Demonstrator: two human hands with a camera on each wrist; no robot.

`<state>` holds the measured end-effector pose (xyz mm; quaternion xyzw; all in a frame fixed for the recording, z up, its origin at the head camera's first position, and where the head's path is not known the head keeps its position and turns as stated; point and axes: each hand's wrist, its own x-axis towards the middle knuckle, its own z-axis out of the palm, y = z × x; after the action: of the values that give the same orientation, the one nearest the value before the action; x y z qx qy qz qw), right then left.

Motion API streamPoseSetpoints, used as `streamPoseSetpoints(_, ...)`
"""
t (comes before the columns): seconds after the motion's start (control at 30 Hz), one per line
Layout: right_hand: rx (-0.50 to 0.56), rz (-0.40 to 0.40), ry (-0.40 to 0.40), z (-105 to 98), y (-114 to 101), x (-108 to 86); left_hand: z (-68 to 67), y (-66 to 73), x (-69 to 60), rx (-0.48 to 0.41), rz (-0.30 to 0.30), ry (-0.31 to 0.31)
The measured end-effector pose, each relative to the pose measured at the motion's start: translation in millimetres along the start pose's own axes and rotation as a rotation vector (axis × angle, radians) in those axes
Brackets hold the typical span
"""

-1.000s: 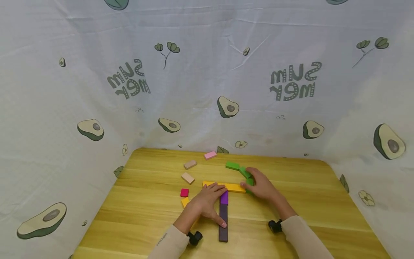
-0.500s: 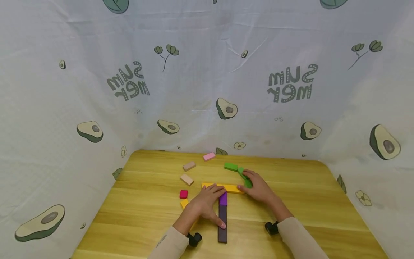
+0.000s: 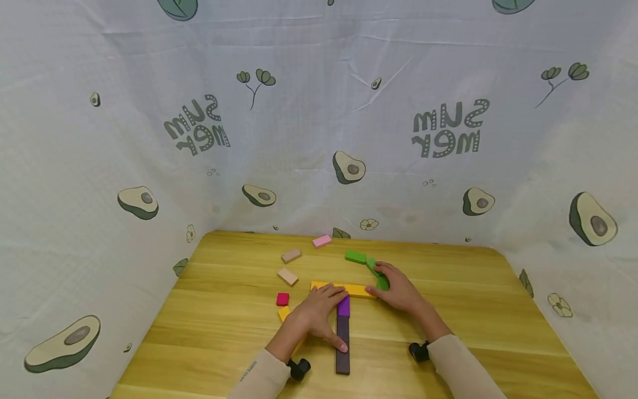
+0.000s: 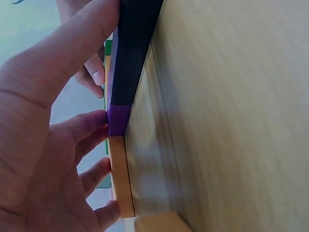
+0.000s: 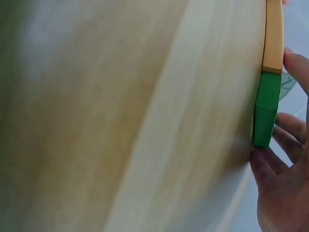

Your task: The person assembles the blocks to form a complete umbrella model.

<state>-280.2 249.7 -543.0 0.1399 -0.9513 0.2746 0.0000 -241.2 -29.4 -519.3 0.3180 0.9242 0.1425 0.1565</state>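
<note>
Sleeve print [image 3: 248,371], near side of yellow row [image 3: 360,291], is too small to read. Dark blocks [image 3: 342,363], then purple block [image 3: 344,306], run up to the row. Left hand [image 3: 315,315] spreads wide, thumb on the dark blocks, fingertips touching the row. Right hand [image 3: 399,289], at the row's right end, curls narrowly round green blocks [image 5: 267,108], thumb against the row. Versus a second ago it covers more green and seems slightly closer in; probably tightening that joint. Pink block [image 3: 322,241] lies beyond the row. Backdrop cloth [image 3: 299,122], farthest: mirrored "SUM MER", twice.
</note>
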Motion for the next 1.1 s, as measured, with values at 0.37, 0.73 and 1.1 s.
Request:
streamPoseSetpoints(0.37, -0.011, 0.012, -0.022, -0.6, -2.4, -0.2, 0.0, 0.6, -1.2, -0.025, -0.010, -0.012)
streamPoseSetpoints(0.73, -0.033, 0.018, -0.033, -2.7, -3.4, 2.1, -3.4, 1.3, 0.2, 0.004, 0.004, -0.016)
streamPoseSetpoints(1.1, -0.028, 0.025, -0.042, -3.2, -4.7, 1.5, 2.3, -1.1, -2.3, 0.022, 0.028, 0.006)
